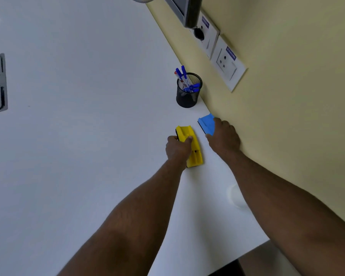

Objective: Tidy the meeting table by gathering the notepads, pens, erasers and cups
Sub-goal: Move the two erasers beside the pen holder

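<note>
Both hands on erasers, near the wall edge of the table.

Left hand point(177, 148) curls over the yellow eraser point(190, 146), thumb and fingers clamped on its sides; right hand point(223, 136) grips the blue eraser point(206, 123) lying close against the wall point(287, 116). Both erasers rest flat on the white table point(88, 136), just short of the mesh pen holder point(188, 92) with pens point(184, 80). Probably being lined up beside it. Pale cup point(235, 196) sits under the right forearm.

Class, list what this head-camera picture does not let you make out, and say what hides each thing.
- Blue eraser: near end covered by the right hand.
- Yellow eraser: middle covered by the left hand.
- Socket labels: too small to read.
- Cup: blurred, partly behind the right forearm.
- Screen: cut off by the top edge.
</note>
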